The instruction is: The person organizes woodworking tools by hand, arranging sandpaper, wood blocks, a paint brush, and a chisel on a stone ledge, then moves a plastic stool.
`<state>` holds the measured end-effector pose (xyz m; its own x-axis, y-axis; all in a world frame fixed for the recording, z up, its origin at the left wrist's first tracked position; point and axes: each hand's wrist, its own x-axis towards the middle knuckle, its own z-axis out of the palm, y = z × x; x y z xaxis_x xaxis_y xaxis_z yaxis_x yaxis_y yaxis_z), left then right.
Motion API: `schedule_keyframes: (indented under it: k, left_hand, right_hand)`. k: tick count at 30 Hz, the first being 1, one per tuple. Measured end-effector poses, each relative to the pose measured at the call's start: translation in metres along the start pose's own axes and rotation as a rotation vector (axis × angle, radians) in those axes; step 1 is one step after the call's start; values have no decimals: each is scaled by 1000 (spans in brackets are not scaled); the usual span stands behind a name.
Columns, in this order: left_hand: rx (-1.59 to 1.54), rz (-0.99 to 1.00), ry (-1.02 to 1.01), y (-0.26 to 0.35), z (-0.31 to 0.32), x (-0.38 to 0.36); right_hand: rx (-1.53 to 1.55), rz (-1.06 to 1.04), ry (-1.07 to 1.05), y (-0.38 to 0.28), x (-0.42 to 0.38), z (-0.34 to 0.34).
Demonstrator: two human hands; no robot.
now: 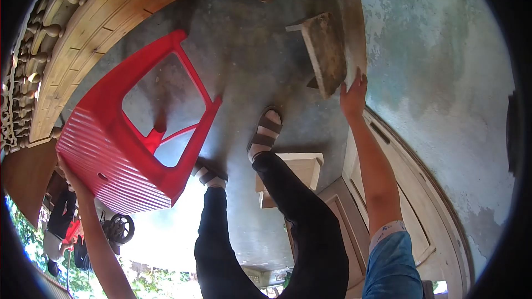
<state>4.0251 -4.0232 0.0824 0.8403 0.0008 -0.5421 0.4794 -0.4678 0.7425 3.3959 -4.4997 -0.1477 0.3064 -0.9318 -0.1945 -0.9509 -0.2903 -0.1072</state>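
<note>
A red plastic stool (119, 149) with a ribbed seat hangs tilted at the left, its legs toward the middle. My left hand (69, 176) grips the edge of its seat, with some fingers hidden behind it. On the right, my right hand (353, 98) reaches out with its fingers extended, holding nothing. Its fingertips are close to the wall base and the near end of a low wooden stool (325, 55). That worn wooden stool is near the wall, its top facing the wall side.
A long wooden bench (105, 27) with turned spindles curves along the upper left. A cardboard box (302, 169) is on the floor by my feet. The peeling wall (438, 72) and a pale door (404, 205) run along the right. Outside, a person (55, 238) is near a wheel (119, 228).
</note>
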Motion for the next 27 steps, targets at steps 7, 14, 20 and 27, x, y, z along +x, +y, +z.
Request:
schedule_keyframes:
  k: [7,14,20,27]
  left_hand:
    - [23,9,-31,-2,-4,-2]
    - [-12,-43,27,0,-3,-1]
    - [36,41,22,-9,-21,13]
    - [72,68,-45,-10,-27,9]
  right_hand:
    - [9,-547,-102,-144,43,-20]
    - [-357,-568,-389,-215,55,17]
    - [-326,-396,-418,-220,50,17]
    - [-416,-568,-430,-220,68,24]
